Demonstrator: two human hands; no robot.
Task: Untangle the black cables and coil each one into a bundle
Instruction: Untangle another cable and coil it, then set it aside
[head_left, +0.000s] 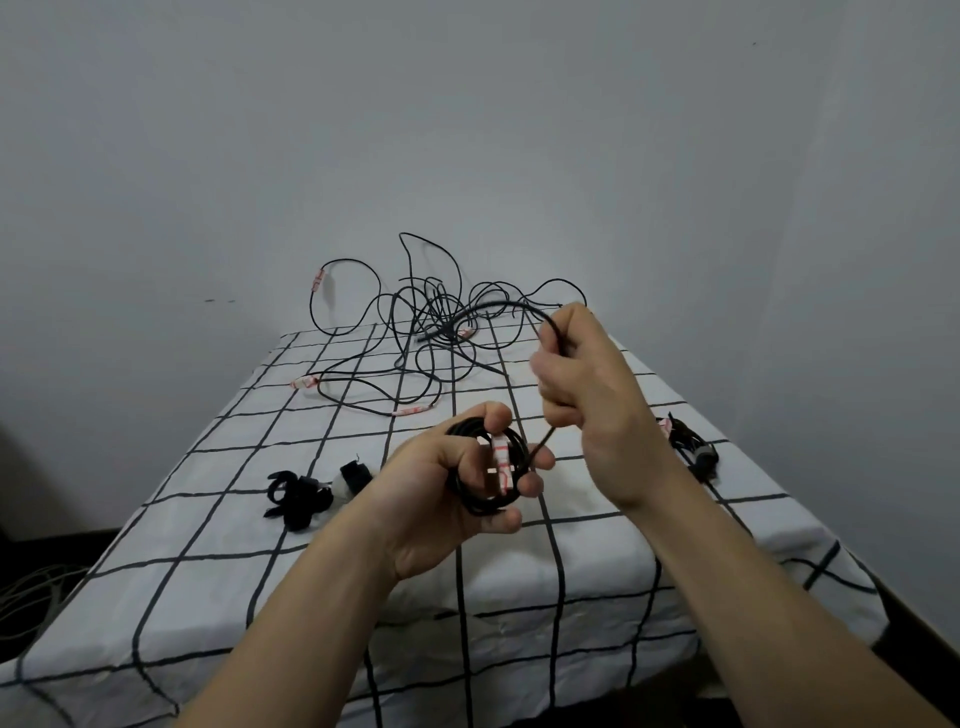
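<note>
Trailing from a tangled black heap, thin cable pinched by right hand, coil gripped in left hand.

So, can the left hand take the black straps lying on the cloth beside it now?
Probably not yet. The black straps lie near with nothing between, but the left hand grips the coiled cable, so it is not free.
</note>
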